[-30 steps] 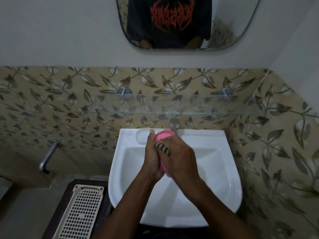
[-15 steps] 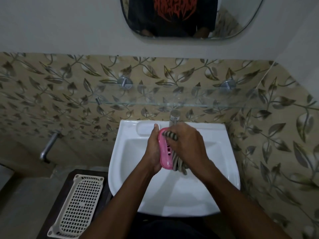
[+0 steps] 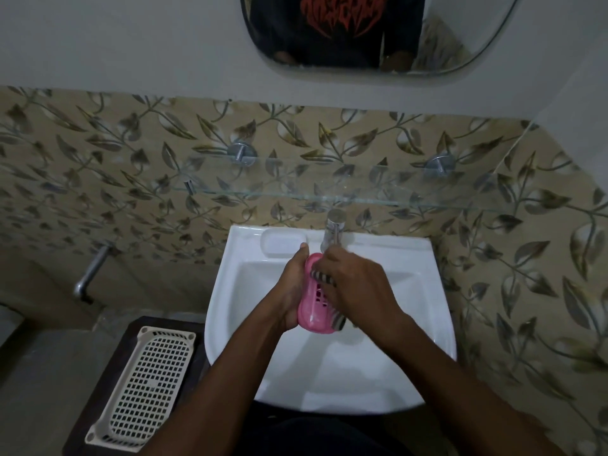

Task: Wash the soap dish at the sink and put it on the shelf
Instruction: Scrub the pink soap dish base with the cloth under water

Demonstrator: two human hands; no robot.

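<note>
Both hands' grip holds pink soap dish over white sink.

Over white sink: left hand grips pink soap dish from its left side, dish tilted on edge, slotted face toward right hand. Right hand presses striped cloth against that face. Tap at sink's back edge, just above the hands. Glass shelf on leaf-patterned wall above tap. Cream perforated tray on dark stand left of sink. Mirror at top.
</note>
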